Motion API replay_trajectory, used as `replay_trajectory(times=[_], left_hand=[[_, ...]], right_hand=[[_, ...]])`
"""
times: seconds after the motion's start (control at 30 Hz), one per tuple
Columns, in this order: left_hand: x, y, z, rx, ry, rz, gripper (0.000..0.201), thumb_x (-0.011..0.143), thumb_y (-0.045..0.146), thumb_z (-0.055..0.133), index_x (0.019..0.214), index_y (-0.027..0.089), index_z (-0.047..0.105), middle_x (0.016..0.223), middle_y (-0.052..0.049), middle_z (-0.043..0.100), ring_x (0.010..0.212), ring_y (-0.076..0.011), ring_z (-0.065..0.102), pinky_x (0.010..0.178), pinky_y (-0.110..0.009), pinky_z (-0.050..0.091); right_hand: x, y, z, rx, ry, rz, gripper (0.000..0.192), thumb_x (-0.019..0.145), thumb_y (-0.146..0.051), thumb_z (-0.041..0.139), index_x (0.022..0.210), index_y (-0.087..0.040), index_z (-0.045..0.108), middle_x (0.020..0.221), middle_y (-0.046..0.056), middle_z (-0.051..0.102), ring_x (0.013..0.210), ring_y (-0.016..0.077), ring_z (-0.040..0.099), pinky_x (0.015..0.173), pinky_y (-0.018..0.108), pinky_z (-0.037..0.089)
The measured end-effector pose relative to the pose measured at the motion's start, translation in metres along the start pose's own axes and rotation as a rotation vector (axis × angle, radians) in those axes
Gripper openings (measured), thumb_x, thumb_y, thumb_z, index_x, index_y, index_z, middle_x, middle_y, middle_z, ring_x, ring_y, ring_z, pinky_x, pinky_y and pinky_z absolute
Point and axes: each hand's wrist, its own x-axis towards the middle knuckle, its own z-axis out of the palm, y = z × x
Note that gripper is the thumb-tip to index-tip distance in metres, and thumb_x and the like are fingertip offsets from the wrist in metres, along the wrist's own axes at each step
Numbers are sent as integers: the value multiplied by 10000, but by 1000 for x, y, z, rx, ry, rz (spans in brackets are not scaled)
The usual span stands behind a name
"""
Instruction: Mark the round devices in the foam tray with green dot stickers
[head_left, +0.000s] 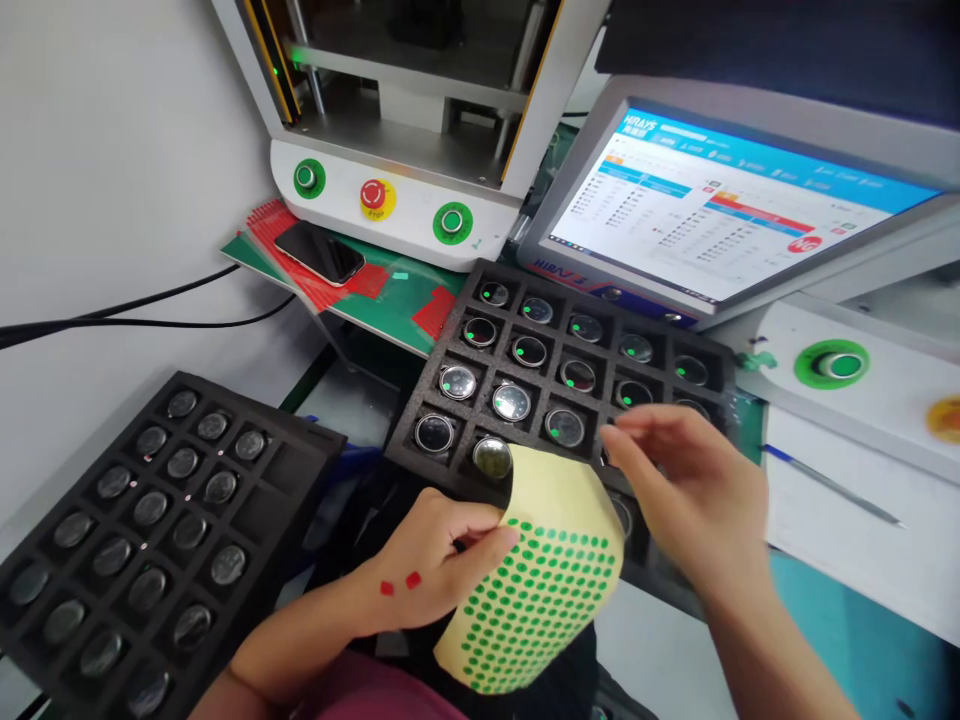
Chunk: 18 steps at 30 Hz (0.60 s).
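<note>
My left hand (pixel 442 550) grips a yellowish sheet of small round green stickers (pixel 544 600) by its left edge, thumb on top. Two small red stickers sit on the back of that hand. My right hand (pixel 690 490) is above the right part of a black foam tray (pixel 397 445), thumb and index finger pinched together. Whatever may be between those fingertips is too small to make out. Round, glass-topped pieces like watch faces (pixel 512 401) lie in the tray's square pockets, and many carry a green dot. The sheet and my right hand cover the tray's near part.
A second foam tray (pixel 322 440) with similar round pieces lies at left. Behind stand a press machine (pixel 397 215) with buttons and a monitor (pixel 720 220). A phone (pixel 320 252) rests on a green board. A pen (pixel 836 487) lies on white paper at right.
</note>
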Motion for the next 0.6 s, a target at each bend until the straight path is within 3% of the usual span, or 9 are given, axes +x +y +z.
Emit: replay_trajectory(times=[0.07,0.1,0.17,0.4,0.6], left_hand=[[0,1,1,-2,18,8,484,932,360,474,537,175,265,517,71,211,482,-57,204,457,-236,154],[0,2,1,7,19,12,484,932,358,476,535,175,268,516,72,214,481,-58,206,456,-236,156],[-1,5,2,67,-1,33,448,935,315,467,546,174,296,523,72,239,487,-61,228,466,-235,172],[-10,16,6,407,-132,361,270,929,144,432,664,186,401,613,49,433,558,-90,395,537,-246,273],[-11,16,11,526,-94,426,276,968,176,393,700,185,457,574,35,508,483,-93,435,477,-244,266]], right_hand=[[-19,-22,-6,-81,-62,-352,26,861,-236,608,879,-218,612,794,11,665,739,139,644,681,249,518],[-28,-31,-8,-102,-111,-501,58,868,-183,606,916,-207,626,838,20,677,792,146,651,734,265,522],[-41,-43,-7,-97,-197,-663,129,868,-109,593,968,-183,625,877,30,687,835,153,655,824,311,518],[-53,-37,-11,46,-300,-636,229,868,-35,541,1006,-203,612,866,-2,696,771,124,663,916,350,511],[-59,-34,-21,89,-318,-585,193,868,-68,588,1010,-193,623,900,-4,684,818,109,660,991,315,482]])
